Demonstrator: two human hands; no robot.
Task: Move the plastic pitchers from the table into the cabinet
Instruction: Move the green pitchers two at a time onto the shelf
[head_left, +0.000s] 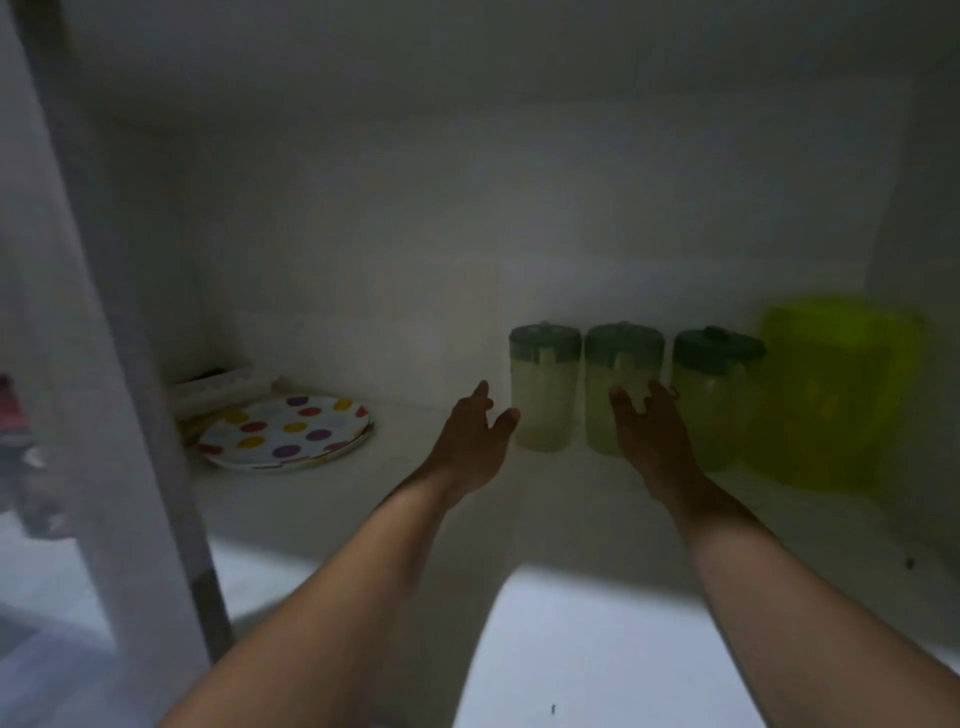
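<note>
Three pale green plastic pitchers with dark green lids stand in a row on the cabinet shelf (415, 499): a left pitcher (544, 395), a middle pitcher (613, 364) and a right pitcher (719, 379). My left hand (475, 431) is open just left of the left pitcher, thumb close to its side. My right hand (652, 431) is open in front of the middle and right pitchers, covering their lower parts. Neither hand holds anything.
A bright yellow-green plastic container (836, 395) stands right of the pitchers. Polka-dot plates (285, 431) lie at the shelf's left, with white items behind. The cabinet's white door post (130, 364) rises at left. The shelf's front edge runs below my forearms.
</note>
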